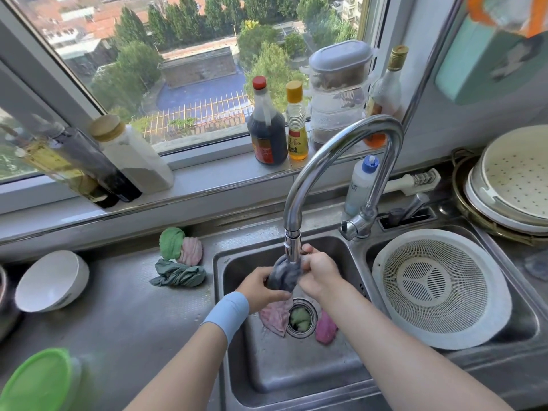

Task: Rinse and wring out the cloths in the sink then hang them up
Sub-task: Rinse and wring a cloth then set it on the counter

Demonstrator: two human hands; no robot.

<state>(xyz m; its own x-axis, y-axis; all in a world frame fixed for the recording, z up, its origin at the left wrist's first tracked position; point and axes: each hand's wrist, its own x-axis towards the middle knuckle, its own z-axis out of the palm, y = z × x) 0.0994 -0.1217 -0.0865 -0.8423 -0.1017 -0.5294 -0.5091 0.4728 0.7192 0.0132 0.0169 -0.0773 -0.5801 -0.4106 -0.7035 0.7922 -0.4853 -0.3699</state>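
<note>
While hands (261, 287) (318, 271) grip it, grey cloth (284, 274) bunched, crumpled, beneath faucet (341, 143)

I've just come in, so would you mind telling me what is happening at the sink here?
A person is rinsing cloths. Their left grip and right grip both hold a bunched grey cloth right under the faucet spout, above the sink. Below it lie a pale pink cloth, a green cloth in the drain and a magenta cloth. Three bunched cloths sit on the counter to the left.
</note>
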